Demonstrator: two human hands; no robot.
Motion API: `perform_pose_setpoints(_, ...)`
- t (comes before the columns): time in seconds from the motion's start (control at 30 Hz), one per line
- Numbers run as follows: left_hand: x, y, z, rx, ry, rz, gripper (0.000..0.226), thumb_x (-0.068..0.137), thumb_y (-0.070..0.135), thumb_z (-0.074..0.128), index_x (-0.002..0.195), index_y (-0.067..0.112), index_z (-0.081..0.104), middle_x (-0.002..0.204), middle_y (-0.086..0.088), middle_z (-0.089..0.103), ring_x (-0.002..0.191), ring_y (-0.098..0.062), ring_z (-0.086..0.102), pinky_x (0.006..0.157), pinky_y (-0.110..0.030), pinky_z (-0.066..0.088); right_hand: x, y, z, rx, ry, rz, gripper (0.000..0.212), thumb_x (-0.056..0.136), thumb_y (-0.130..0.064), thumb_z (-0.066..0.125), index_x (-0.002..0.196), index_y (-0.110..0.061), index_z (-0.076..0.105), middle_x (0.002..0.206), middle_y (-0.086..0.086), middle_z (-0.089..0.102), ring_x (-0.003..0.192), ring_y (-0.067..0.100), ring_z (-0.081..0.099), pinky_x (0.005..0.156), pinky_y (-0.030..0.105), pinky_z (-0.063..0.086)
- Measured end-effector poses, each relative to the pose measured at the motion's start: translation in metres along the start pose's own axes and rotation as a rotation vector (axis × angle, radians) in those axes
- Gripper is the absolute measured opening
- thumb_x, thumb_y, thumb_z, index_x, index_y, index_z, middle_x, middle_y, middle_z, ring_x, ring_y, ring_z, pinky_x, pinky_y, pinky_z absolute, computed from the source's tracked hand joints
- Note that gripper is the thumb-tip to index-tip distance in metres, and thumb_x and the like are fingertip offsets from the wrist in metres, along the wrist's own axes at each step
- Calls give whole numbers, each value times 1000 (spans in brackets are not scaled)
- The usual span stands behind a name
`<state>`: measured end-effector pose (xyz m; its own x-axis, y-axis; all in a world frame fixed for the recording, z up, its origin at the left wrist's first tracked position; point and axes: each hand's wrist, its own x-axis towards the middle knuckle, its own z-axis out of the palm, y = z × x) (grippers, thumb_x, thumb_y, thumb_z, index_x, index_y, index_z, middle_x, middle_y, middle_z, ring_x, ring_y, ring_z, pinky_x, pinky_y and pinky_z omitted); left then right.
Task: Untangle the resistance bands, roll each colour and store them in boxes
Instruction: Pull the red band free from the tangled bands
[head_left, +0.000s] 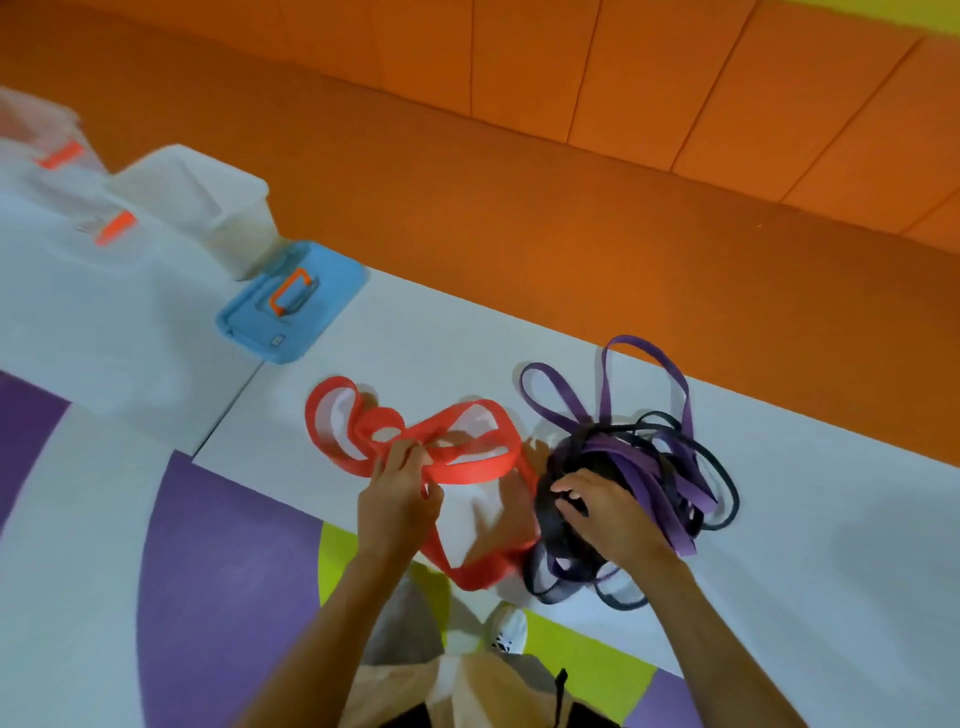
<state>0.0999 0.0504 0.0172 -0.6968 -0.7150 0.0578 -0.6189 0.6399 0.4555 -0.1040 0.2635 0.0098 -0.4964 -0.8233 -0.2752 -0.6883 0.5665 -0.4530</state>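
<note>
Head view: red band (415, 447) is sprawling mid-frame on the tabletop (805, 545), one loop drooping off the near edge beside the purple-black tangle (649, 467). Fingers of the left hand (400, 499) are pinching it, and those of the right hand (602, 514) are clamping the tangle. Tugging risks tightening a hidden crossing.

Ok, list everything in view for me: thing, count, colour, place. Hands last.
red band: at least one, red, looped on the table left of the tangle, one end hanging over the near edge
purple bands: several, purple, in the tangle at table centre
dark bands: several, black or dark, in the same tangle
blue lid: one, blue with orange handle, table's far left
clear box: one, translucent white, behind the lid
blurred containers: count unclear, clear with orange clips, far left
table: white
shoe: one, white, on the floor below
left hand: pinches the red band
right hand: grips the dark bands
</note>
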Motion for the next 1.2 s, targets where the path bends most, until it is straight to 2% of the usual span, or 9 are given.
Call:
perform_pose_setpoints(0.1, 25, -22, -5, 19, 68, 74, 39, 72, -3, 80, 109, 4, 71, 125, -11, 68, 117, -38, 66, 51, -42, 57, 12, -18, 5, 89, 94, 19, 16, 104, -18, 60, 115, -21, 72, 113, -4, 69, 95, 21, 70, 84, 41, 58)
perform_pose_setpoints(0.2, 53, -47, -8, 0, 51, 96, 30, 78, -1, 78, 106, 4, 70, 130, -12, 66, 119, -42, 63, 65, -46, 61, 23, -33, 15, 88, 84, 77, 16, 104, -20, 59, 113, -24, 72, 111, -6, 69, 103, 20, 66, 86, 42, 57)
perform_pose_setpoints(0.43, 105, -85, 9, -24, -310, 232, 25, 91, 12, 71, 116, 14, 71, 137, -6, 64, 118, -40, 65, 106, -60, 48, 50, -71, 35, 104, 158, 213, 20, 98, -9, 64, 112, -20, 72, 111, -7, 69, 106, 18, 59, 94, 37, 53)
perform_pose_setpoints(0.53, 105, -86, 29, 61, -613, 256, 44, 95, 38, 65, 139, 34, 58, 163, 6, 40, 143, -34, 50, 118, -67, 33, 56, -87, 44, 102, 159, 290, 18, 101, -16, 58, 111, -23, 71, 119, -9, 68, 108, 17, 61, 95, 35, 52)
perform_pose_setpoints(0.63, 96, -88, 48, 245, -845, 344, 86, 86, 66, 70, 159, 53, 27, 178, 4, -4, 159, -49, 10, 116, -84, 6, 58, -102, 52, 78, 88, 447, 25, 104, -30, 46, 115, -29, 69, 118, -11, 67, 108, 15, 63, 90, 36, 53)
perform_pose_setpoints(0.73, 92, -93, 56, 425, -847, 439, 111, 83, 58, 82, 164, 51, 6, 174, -1, -28, 158, -55, 2, 113, -88, 11, 58, -115, 57, 53, 38, 500, 34, 99, -35, 34, 101, -34, 68, 104, -9, 67, 97, 17, 65, 87, 38, 56)
perform_pose_setpoints(0.87, 107, -99, 52, 398, -807, 488, 105, 81, 46, 89, 163, 41, 24, 177, -4, -13, 153, -46, 27, 112, -63, 48, 54, -122, 63, 68, 73, 547, 29, 98, -30, 42, 112, -35, 67, 110, -7, 74, 97, 24, 72, 84, 42, 59)
perform_pose_setpoints(1.03, 133, -117, 30, 219, -739, 506, 47, 97, 7, 68, 136, 32, 58, 170, -3, 24, 130, -35, 59, 98, -43, 59, 54, -129, 66, 11, 114, 610, 16, 101, -24, 48, 103, -28, 64, 102, 0, 76, 91, 34, 72, 78, 42, 56)
perform_pose_setpoints(1.2, 152, -134, 9, 185, -546, 415, 49, 81, -9, 70, 113, 29, 74, 154, 0, 47, 117, -34, 65, 75, -42, 63, 63, -125, 56, -13, 135, 713, 26, 106, -40, 47, 90, -25, 60, 87, -3, 70, 84, 29, 72, 73, 39, 55)
